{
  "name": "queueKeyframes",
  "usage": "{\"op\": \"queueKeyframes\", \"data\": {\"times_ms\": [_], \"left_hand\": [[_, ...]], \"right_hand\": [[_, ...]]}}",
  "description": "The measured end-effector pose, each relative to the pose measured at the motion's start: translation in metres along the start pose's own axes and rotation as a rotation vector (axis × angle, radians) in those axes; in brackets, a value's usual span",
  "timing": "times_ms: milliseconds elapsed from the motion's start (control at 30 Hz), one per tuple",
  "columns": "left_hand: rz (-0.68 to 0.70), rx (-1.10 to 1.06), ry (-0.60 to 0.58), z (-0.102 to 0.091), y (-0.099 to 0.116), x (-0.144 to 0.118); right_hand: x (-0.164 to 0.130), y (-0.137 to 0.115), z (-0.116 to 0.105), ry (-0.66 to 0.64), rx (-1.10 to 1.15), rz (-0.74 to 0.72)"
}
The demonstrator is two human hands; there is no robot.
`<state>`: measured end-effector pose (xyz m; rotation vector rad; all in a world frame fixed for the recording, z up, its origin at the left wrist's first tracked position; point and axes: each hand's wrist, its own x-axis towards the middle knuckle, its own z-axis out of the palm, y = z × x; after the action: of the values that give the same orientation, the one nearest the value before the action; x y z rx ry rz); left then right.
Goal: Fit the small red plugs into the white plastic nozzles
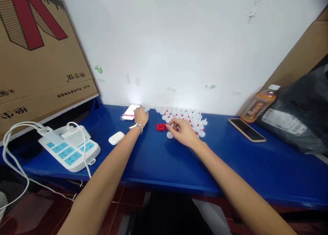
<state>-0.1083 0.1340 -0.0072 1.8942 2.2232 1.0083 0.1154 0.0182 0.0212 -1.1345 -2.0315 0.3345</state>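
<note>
My left hand (140,116), with a watch on the wrist, rests on the blue table (159,159) and touches a lit phone (130,112) lying by the wall. My right hand (182,129) reaches over a small pile of red pieces (161,127), with its fingertips at a white cap (169,135). Behind it, along the wall, lie several white caps with red centres (187,117). Whether the right fingers pinch anything is hidden.
A white power strip (69,147) with white cables sits at the left, beside a white earbud case (116,138). A dark phone (246,129), an orange drink bottle (258,105) and a black bag (302,115) lie at the right. A cardboard box (38,50) leans at the left.
</note>
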Motion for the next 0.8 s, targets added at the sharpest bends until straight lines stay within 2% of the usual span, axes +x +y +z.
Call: {"op": "queueKeyframes", "data": {"times_ms": [233,433,567,800], "left_hand": [[0.119,0.005,-0.016,0.001,-0.006,-0.008],[0.336,-0.179,-0.118,-0.011,-0.005,-0.036],[0.48,-0.293,-0.113,-0.026,-0.002,-0.055],[0.592,-0.35,-0.186,-0.043,0.008,-0.07]], "right_hand": [[0.001,0.005,0.001,-0.006,0.026,0.002],[0.002,0.007,0.002,-0.011,-0.176,-0.014],[0.008,0.006,0.002,-0.069,-0.314,0.013],[0.036,0.003,0.0,-0.21,-0.398,0.121]]}}
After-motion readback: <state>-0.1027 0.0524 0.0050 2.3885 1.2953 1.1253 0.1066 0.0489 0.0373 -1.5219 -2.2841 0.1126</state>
